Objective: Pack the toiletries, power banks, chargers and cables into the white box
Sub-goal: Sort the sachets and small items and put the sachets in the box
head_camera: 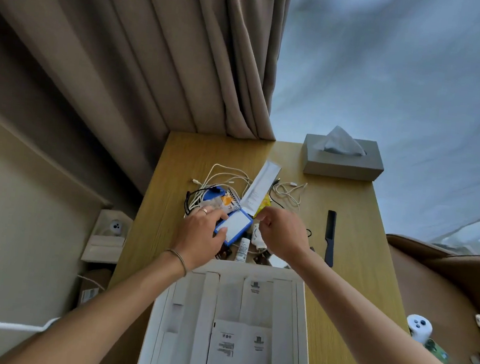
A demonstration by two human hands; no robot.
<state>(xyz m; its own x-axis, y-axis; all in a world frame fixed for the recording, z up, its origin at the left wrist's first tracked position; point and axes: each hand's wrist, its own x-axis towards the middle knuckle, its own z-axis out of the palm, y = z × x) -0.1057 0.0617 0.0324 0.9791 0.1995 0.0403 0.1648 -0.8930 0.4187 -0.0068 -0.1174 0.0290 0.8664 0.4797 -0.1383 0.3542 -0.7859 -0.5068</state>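
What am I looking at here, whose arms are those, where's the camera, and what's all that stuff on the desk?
There is no machine here. One wide camera worn on a person's head looks down at their own arms. The left hand has its grip on a blue and white power bank. The right hand hovers with curled fingers; whether it holds anything is unclear. On the wooden desk lie white cables, a black comb, a long white packet and a grey tissue box. Nearest the camera sits the open white box, with paper sachets inside.
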